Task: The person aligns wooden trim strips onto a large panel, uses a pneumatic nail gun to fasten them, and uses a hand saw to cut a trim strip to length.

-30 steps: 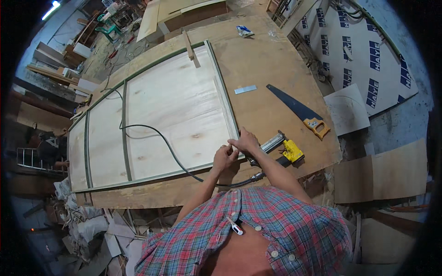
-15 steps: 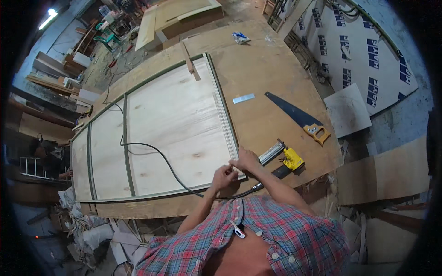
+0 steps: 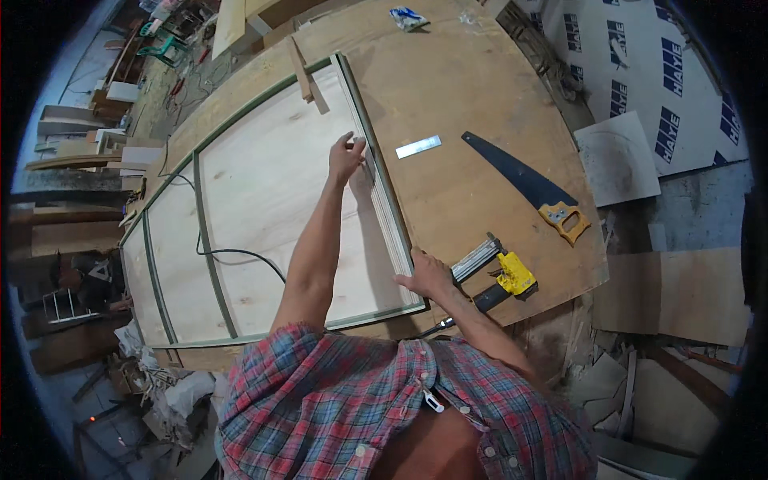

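A large wooden panel (image 3: 272, 176) with a pale plywood face and green-edged framing lies on the workbench. My left hand (image 3: 346, 162) is stretched over its far right part, fingers loosely bent and a little apart, close to the thin pale strips (image 3: 370, 172) along the right edge. Nothing shows in that hand; whether it touches the strips is hard to see. Near the close right corner, my right hand (image 3: 428, 276) grips the panel's edge, thumb on the inner side and fingers over the outer side. Just right of it lies a yellow and black nail gun (image 3: 512, 274).
On the brown workbench (image 3: 480, 200) are a handsaw (image 3: 520, 180), a small metal plate (image 3: 418, 147) and a blue-white packet (image 3: 409, 18). A loose wood stick (image 3: 301, 70) crosses the panel's far edge. A black hose (image 3: 240, 252) lies over the panel. Another person (image 3: 88, 272) is at the left.
My left hand has left the near corner beside my right hand and reached far up along the panel's right edge. My right hand stays near the corner. The view has shifted.
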`<state>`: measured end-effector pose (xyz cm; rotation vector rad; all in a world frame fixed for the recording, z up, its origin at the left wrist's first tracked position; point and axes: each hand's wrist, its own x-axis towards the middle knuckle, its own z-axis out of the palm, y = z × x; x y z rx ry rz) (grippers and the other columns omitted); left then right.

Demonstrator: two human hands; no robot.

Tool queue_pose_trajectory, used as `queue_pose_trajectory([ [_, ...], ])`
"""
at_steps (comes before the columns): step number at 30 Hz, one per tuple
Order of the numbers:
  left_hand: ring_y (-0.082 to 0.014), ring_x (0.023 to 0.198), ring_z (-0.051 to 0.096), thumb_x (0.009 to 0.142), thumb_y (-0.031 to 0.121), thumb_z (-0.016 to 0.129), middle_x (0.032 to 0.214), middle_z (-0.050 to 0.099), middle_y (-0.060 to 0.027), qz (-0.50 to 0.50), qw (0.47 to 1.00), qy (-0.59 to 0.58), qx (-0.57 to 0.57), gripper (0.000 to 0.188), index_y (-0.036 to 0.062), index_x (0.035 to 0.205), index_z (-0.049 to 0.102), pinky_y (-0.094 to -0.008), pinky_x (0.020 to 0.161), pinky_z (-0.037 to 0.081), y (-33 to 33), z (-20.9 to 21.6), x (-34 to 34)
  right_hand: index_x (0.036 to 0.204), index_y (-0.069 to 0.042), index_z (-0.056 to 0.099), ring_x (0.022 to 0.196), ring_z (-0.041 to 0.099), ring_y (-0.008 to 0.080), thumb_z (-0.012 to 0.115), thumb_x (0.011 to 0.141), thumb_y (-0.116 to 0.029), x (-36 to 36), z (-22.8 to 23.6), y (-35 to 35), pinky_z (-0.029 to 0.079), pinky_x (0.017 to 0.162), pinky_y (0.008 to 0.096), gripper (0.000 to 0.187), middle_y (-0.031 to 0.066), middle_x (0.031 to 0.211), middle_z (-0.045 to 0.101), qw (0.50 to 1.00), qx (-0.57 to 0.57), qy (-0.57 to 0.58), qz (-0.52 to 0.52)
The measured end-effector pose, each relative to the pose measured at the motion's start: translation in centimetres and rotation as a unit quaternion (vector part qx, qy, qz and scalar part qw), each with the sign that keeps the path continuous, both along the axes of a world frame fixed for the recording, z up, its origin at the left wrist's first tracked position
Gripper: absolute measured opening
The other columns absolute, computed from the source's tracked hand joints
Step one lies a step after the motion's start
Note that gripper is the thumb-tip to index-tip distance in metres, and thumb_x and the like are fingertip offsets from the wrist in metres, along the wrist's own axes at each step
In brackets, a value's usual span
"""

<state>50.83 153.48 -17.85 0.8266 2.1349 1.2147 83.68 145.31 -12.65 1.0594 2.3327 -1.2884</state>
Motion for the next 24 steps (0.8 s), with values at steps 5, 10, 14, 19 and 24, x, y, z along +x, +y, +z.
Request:
queue_pose_trajectory([
  [5,-0.0232,0.084,0.068,0.076,0.040,0.079,0.088,0.069,-0.0162,0.076,0.993,0.054,-0.075,0.062,-0.0052,0.113,0.058,-0.0362,0.074,0.054,1.1,-1.8,-0.9,0.112,0.001,0.048,0.099,0.063,0.0428,0.074,0.076,-0.048,-0.1,-1.1,0.4,0.051,0.084,0.0504,0.066,0.0254,0.108,0.062,0.999,0.015,0.028,-0.032],
  [10,-0.0275,0.087,0.070,0.079,0.035,0.076,0.093,0.070,-0.0209,0.039,0.989,0.017,-0.140,0.056,-0.0044,0.113,0.057,-0.0371,0.077,0.055,1.9,-1.4,-0.8,0.110,0.002,0.049,0.097,0.063,0.0427,0.074,0.075,-0.049,-0.1,-1.8,0.8,0.051,0.083,0.0504,0.066,0.0241,0.105,0.062,0.999,-0.023,0.034,-0.015],
  [14,-0.0318,0.091,0.070,0.081,0.038,0.071,0.090,0.071,-0.0202,0.033,0.978,0.055,-0.199,0.054,-0.0036,0.113,0.058,-0.0399,0.079,0.054,2.5,0.0,-0.2,0.110,0.002,0.049,0.095,0.063,0.0438,0.075,0.075,-0.049,-0.6,-1.8,1.6,0.051,0.082,0.0507,0.067,0.0239,0.104,0.062,0.999,-0.013,0.036,-0.001],
  [19,-0.0372,0.088,0.069,0.081,0.044,0.070,0.091,0.070,-0.0234,0.064,0.961,0.176,-0.206,0.051,-0.0044,0.096,0.064,-0.0434,0.081,0.053,2.4,1.3,2.0,0.109,0.002,0.048,0.094,0.064,0.0448,0.076,0.075,-0.047,-1.4,-0.8,2.0,0.051,0.082,0.0514,0.066,0.0252,0.103,0.063,0.999,-0.035,0.005,0.023],
  [24,-0.0375,0.079,0.069,0.080,0.052,0.068,0.078,0.068,-0.0251,0.003,0.929,0.200,-0.311,0.058,-0.0059,0.081,0.067,-0.0445,0.074,0.054,3.4,2.8,3.6,0.110,0.002,0.047,0.096,0.064,0.0455,0.074,0.078,-0.044,-1.2,-0.5,2.1,0.050,0.083,0.0521,0.063,0.0277,0.103,0.063,0.999,-0.051,-0.001,0.009],
])
